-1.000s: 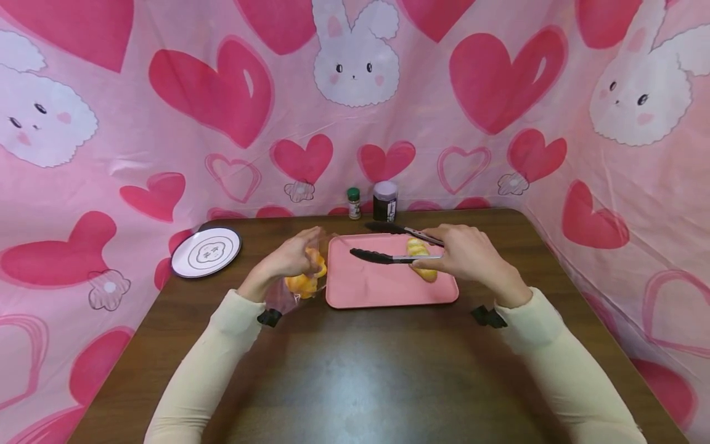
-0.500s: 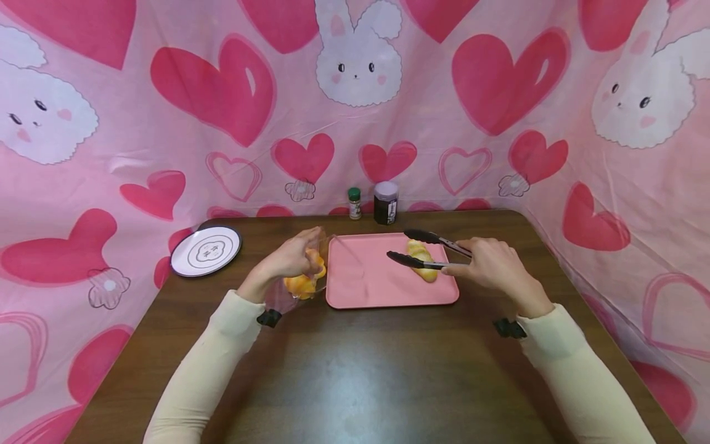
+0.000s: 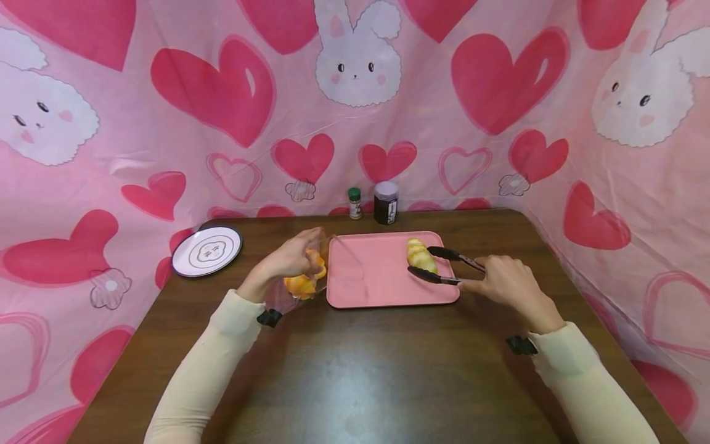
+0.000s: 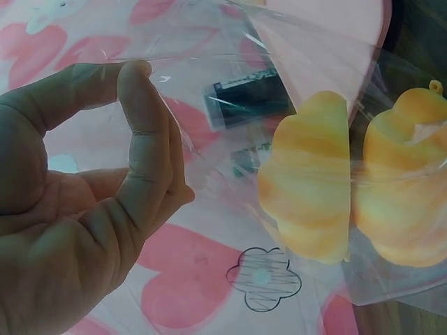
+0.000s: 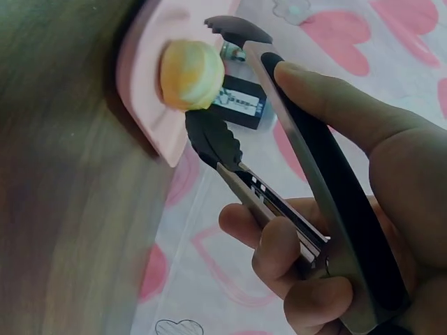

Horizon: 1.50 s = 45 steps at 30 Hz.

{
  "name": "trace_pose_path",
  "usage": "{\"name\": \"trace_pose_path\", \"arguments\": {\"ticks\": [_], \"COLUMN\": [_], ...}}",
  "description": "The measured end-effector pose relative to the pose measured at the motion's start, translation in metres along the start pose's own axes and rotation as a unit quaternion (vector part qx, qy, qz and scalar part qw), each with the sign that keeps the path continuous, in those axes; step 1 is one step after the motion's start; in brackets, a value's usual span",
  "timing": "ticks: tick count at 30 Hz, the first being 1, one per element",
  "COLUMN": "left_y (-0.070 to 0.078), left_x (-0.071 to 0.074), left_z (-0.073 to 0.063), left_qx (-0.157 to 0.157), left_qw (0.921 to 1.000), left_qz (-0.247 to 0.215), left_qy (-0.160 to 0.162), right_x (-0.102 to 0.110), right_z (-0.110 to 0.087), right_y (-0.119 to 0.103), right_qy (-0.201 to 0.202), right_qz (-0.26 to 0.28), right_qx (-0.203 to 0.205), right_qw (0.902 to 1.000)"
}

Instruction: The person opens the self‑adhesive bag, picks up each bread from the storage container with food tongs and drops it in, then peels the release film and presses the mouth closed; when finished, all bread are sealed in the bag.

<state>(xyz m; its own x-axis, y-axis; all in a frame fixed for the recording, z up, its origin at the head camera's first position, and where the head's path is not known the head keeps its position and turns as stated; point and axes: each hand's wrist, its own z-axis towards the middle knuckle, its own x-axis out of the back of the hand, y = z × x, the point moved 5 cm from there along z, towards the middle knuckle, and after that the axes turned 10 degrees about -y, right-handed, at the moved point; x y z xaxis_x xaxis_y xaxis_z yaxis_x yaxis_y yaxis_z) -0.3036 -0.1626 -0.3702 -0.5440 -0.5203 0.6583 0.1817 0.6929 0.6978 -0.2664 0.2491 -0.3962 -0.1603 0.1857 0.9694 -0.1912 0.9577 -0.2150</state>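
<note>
My left hand [image 3: 288, 258] pinches the top edge of a clear plastic bag [image 4: 391, 287] between thumb and fingers, left of the pink tray [image 3: 377, 274]. Two golden bread pieces [image 4: 307, 185] show through the film. On the right part of the tray lies a pale yellow, ridged bread roll [image 3: 421, 256]. My right hand [image 3: 505, 282] grips metal tongs [image 3: 432, 275] with black scalloped tips. The tongs are spread, one tip beyond the roll's right side and the other at its near end, overlapping it in the head view.
A round white plate [image 3: 191, 262] with a dark rim sits at the table's left. At the back edge stand a small green-capped shaker [image 3: 354, 206] and a dark jar [image 3: 386, 209] with a pale lid. Pink heart-print cloth surrounds the wooden table [image 3: 344, 370].
The right hand has moved right and toward me with the tongs, bringing their tips from left of the roll to its right and near end. My left hand stays with the bag.
</note>
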Motion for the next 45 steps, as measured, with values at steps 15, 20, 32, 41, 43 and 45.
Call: {"name": "trace_pose_path", "arguments": {"ticks": [15,20,32,41,43,45], "left_y": [0.002,0.002,0.002,0.003,0.003,0.004], "left_x": [0.000,0.000,0.001,0.001,0.001,0.000], "left_z": [0.000,0.000,0.001,0.002,0.002,0.002], "left_qx": [0.004,0.007,0.006,0.008,0.011,0.012], "left_qw": [1.0000,0.9999,0.9998,0.9998,0.9997,0.9996], "left_qz": [0.007,0.005,0.012,0.013,0.018,0.024], "left_qy": [-0.005,-0.010,-0.017,-0.012,-0.012,-0.011], "right_x": [-0.006,-0.008,-0.002,0.006,0.009,0.011], "right_z": [0.000,0.002,0.004,0.000,-0.001,-0.003], "right_y": [0.013,0.014,0.013,0.004,0.000,-0.003], "right_qy": [0.005,0.002,0.027,0.054,0.057,0.058], "right_qz": [-0.007,-0.007,-0.021,-0.018,-0.018,-0.019], "right_qx": [-0.016,-0.016,0.002,0.026,0.032,0.038], "right_qw": [0.9998,0.9998,0.9994,0.9980,0.9977,0.9974]}}
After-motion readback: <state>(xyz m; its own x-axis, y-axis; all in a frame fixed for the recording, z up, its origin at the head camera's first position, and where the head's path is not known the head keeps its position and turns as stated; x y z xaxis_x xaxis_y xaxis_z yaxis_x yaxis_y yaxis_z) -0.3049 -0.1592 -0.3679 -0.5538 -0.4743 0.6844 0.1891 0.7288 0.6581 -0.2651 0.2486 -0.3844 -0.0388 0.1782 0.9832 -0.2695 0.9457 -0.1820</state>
